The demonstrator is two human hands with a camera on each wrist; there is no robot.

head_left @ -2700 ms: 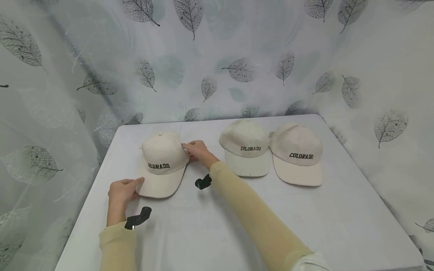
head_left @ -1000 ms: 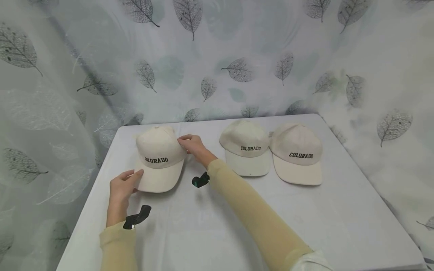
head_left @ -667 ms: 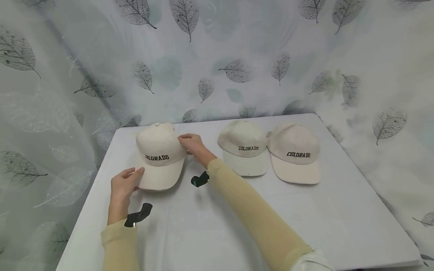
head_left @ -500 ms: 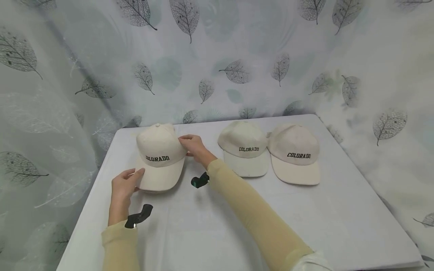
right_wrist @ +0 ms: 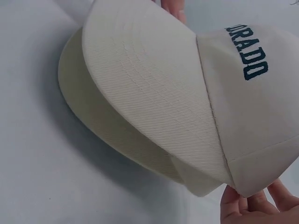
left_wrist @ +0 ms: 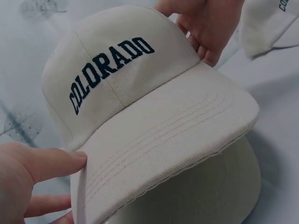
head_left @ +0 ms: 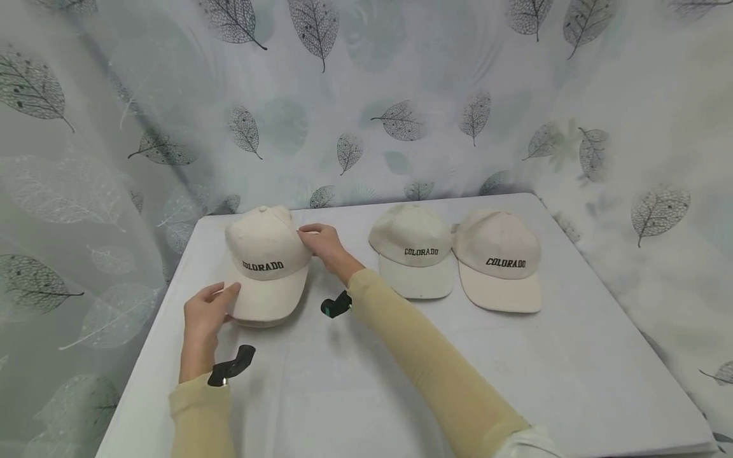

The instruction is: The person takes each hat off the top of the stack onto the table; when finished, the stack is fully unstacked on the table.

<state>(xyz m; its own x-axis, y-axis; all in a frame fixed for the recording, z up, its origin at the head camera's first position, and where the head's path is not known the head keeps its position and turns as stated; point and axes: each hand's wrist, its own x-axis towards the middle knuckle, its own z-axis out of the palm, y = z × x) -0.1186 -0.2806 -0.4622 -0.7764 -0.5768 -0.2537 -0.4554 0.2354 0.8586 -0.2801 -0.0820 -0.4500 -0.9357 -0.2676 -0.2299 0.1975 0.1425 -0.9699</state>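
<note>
A cream baseball cap point(head_left: 266, 254) with COLORADO across its front is held raised and tilted at the table's left. My left hand point(head_left: 206, 316) pinches the left edge of its brim, thumb on top, as the left wrist view shows. My right hand point(head_left: 328, 247) grips the lower right side of the crown. Directly beneath lies a second pale cap point(right_wrist: 107, 133); its brim shows below the held one in both wrist views, while its crown is mostly hidden. A gap separates the front edges of the two brims.
On the white table point(head_left: 401, 375), a pale greenish-cream COLORADO cap point(head_left: 415, 254) and a pinkish-cream one point(head_left: 501, 264) lie side by side to the right, touching or nearly so. A leaf-patterned curtain point(head_left: 355, 95) stands behind the table.
The held cap has risen and shifted slightly back and left, both hands moving with it. The lower cap's brim edge now peeks out under it. The two right-hand caps have not moved.
</note>
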